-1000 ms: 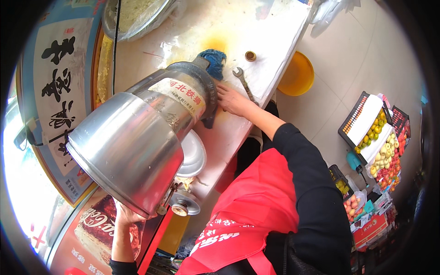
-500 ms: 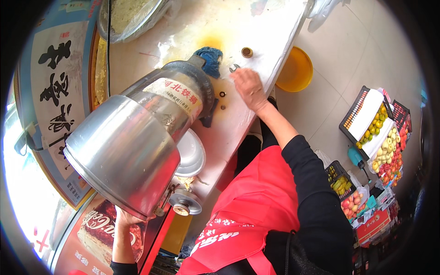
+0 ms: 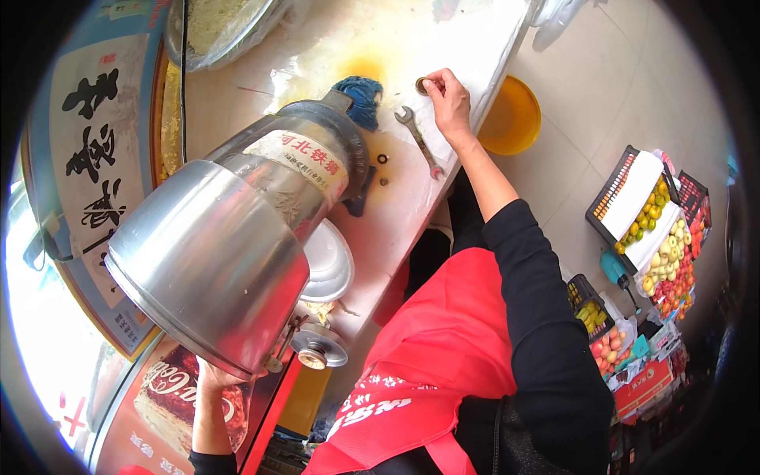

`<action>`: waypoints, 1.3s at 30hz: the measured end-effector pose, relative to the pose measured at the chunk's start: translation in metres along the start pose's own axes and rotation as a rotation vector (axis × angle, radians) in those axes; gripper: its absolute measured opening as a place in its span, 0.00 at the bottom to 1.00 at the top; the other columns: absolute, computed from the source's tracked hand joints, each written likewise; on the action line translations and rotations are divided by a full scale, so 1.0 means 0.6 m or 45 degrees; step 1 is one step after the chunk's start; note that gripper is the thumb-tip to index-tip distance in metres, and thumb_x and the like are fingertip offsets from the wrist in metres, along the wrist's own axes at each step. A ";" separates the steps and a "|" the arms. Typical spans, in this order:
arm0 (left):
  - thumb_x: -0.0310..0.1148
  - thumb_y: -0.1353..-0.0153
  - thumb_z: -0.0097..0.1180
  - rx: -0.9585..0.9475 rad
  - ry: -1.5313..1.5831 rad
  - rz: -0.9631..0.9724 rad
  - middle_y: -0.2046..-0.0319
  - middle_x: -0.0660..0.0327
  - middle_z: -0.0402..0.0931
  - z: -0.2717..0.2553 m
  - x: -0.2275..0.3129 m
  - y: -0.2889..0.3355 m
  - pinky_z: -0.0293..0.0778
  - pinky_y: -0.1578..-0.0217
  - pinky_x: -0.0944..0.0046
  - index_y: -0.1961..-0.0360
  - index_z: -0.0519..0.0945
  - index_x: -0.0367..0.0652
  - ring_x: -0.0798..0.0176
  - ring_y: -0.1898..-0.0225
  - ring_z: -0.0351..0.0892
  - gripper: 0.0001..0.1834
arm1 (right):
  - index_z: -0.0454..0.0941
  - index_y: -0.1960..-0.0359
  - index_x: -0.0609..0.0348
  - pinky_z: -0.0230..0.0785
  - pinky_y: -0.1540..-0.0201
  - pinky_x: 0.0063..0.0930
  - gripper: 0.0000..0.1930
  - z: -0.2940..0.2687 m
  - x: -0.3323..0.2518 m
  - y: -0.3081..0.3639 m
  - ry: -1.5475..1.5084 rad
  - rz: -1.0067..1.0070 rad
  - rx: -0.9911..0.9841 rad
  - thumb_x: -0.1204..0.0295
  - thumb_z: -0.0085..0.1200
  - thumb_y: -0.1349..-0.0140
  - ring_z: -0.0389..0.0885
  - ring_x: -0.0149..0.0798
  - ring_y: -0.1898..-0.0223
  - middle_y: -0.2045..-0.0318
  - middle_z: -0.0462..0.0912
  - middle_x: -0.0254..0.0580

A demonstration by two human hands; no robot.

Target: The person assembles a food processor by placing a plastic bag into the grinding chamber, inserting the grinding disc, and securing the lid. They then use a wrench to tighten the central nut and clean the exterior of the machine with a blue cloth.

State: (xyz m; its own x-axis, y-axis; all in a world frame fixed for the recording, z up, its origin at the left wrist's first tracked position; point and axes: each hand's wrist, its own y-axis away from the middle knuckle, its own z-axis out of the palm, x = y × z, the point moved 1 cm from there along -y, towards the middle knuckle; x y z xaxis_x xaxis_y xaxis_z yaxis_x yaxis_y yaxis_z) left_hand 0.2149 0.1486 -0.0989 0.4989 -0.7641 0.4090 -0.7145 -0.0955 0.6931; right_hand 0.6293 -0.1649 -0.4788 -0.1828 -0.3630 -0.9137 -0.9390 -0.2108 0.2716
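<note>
A large shiny steel machine [image 3: 214, 253] with a dark cast collar and a label band lies across the left of the counter. My left hand [image 3: 218, 374] grips its lower rim, with the fingers partly hidden behind the metal. At the far side, my right hand [image 3: 451, 103] pinches a small round brass-coloured fitting [image 3: 421, 85] between thumb and fingertips, at the counter surface. An open-ended wrench [image 3: 419, 142] lies just below that hand. Between wrench and machine are a small black ring [image 3: 382, 158] and a smaller round piece [image 3: 384, 181]. A blue cloth [image 3: 360, 100] lies against the collar.
White bowls [image 3: 326, 261] and a metal part with a round end [image 3: 318, 348] sit beside the machine. A plastic-lined basin [image 3: 226, 32] is at the far left. An orange basin [image 3: 511, 115] stands past the counter's edge [image 3: 518, 39]. Fruit crates [image 3: 633, 198] are on the right.
My right hand has left the wrench, which now lies fully visible, and moved farther away to the brass-coloured fitting. My left hand stays at the machine's rim.
</note>
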 end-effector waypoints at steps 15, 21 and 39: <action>0.53 0.56 0.79 -0.301 0.248 -0.123 0.45 0.60 0.79 -0.023 0.042 -0.051 0.71 0.43 0.51 0.43 0.79 0.44 0.56 0.45 0.78 0.41 | 0.76 0.66 0.49 0.61 0.49 0.34 0.04 0.099 0.026 0.176 1.016 -0.954 -0.282 0.72 0.53 0.44 0.74 0.37 0.56 0.64 0.75 0.36; 0.52 0.53 0.78 -0.289 0.364 -0.273 0.44 0.61 0.79 -0.015 0.035 -0.020 0.70 0.42 0.52 0.43 0.79 0.42 0.58 0.43 0.77 0.40 | 0.75 0.65 0.50 0.62 0.49 0.34 0.05 0.111 0.038 0.178 1.177 -0.948 -0.392 0.72 0.53 0.44 0.74 0.39 0.56 0.66 0.75 0.37; 0.77 0.62 0.62 0.371 -0.605 0.304 0.29 0.32 0.55 -0.090 0.232 -0.161 0.53 0.32 0.39 0.34 0.75 0.49 0.28 0.29 0.57 0.59 | 0.77 0.61 0.58 0.72 0.53 0.45 0.08 0.244 -0.074 0.429 0.426 -0.985 -1.157 0.69 0.54 0.39 0.78 0.53 0.58 0.64 0.79 0.47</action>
State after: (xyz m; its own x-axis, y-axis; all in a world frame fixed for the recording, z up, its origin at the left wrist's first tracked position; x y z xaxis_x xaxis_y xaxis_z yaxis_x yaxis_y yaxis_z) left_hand 0.3798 0.0862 -0.0769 0.0828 -0.9808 0.1766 -0.9182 -0.0062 0.3961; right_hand 0.3532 -0.0700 -0.4129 0.5385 -0.0485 -0.8413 -0.2001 -0.9771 -0.0718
